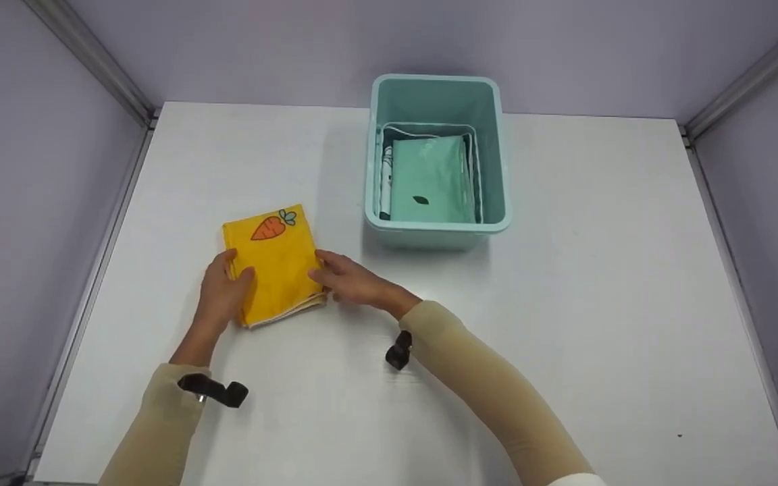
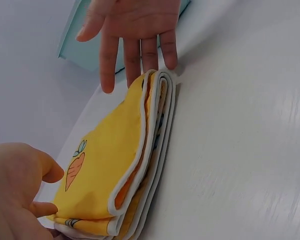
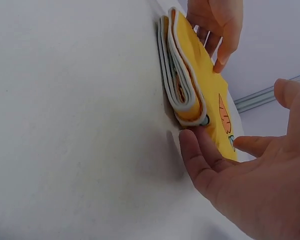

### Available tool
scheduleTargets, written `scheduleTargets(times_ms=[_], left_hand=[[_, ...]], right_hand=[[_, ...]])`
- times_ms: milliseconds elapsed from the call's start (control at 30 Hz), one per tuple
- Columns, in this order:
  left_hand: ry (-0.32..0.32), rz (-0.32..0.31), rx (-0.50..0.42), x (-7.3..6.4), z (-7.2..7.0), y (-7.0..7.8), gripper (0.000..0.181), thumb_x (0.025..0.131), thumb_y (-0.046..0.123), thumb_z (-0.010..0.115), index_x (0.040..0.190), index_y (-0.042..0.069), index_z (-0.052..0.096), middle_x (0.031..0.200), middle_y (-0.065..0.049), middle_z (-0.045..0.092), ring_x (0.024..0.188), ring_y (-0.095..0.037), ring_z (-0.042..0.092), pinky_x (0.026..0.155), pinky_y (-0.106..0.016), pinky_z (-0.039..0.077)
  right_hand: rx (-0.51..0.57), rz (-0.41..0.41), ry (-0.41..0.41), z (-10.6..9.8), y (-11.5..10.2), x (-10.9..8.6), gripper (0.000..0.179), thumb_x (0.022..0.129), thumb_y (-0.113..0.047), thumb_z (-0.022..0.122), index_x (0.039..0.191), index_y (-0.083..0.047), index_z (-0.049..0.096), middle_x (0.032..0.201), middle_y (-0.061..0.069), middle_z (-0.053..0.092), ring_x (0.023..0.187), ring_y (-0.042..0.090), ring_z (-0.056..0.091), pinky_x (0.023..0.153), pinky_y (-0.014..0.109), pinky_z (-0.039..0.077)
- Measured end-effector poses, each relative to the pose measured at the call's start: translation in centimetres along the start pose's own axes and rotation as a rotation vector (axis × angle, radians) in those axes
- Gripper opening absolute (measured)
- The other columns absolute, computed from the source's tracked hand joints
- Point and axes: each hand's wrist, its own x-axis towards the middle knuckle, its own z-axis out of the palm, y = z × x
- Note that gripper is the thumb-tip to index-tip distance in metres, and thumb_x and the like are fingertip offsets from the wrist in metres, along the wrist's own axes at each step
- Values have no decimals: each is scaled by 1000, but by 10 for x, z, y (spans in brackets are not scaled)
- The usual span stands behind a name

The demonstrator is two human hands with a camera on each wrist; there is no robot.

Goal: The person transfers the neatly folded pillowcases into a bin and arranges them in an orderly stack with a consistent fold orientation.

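Note:
A folded yellow cloth (image 1: 277,270) with a carrot print and pale edging lies on the white table, its stacked layers showing along the near edge. At its left side is my left hand (image 1: 223,290), thumb over the top and fingertips by the edge. My right hand (image 1: 355,280) touches the opposite side, its fingers extended along the fold. In the right wrist view, the right fingertips (image 3: 191,142) meet the cloth's lower edge. The left wrist view shows the right hand (image 2: 140,25) with fingers straight and slightly spread.
A light teal bin (image 1: 437,229) stands at the back of the table. Inside it sit a folded green cloth (image 1: 429,179) with a dark leaf print and other white-edged folded pieces. Grey walls (image 1: 429,47) enclose the table's back and sides.

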Motion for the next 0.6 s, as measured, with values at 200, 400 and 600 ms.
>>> scheduleTargets(times_ms=[200, 400, 600], left_hand=[[6, -2, 10, -2, 2, 2, 68, 107, 32, 48, 162, 7, 19, 168, -15, 20, 154, -32, 19, 123, -49, 18], [-3, -11, -3, -3, 3, 2, 67, 107, 31, 48, 163, 9, 19, 169, -14, 19, 153, -32, 21, 123, -49, 20], [9, -13, -24, -2, 3, 2, 65, 107, 29, 49, 162, 9, 21, 168, -14, 20, 151, -32, 25, 122, -48, 23]], right_hand=[[-110, -42, 42, 3, 1, 3, 73, 107, -45, 49, 163, -9, 19, 168, 9, 22, 151, 20, 28, 122, 36, 26], [-88, -42, 77, 9, 0, 8, 72, 107, -41, 50, 164, -10, 18, 169, 9, 20, 153, 19, 23, 123, 35, 21], [24, -5, 117, 15, 1, 11, 70, 105, -39, 55, 164, -16, 23, 168, 5, 24, 150, 17, 29, 122, 34, 25]])
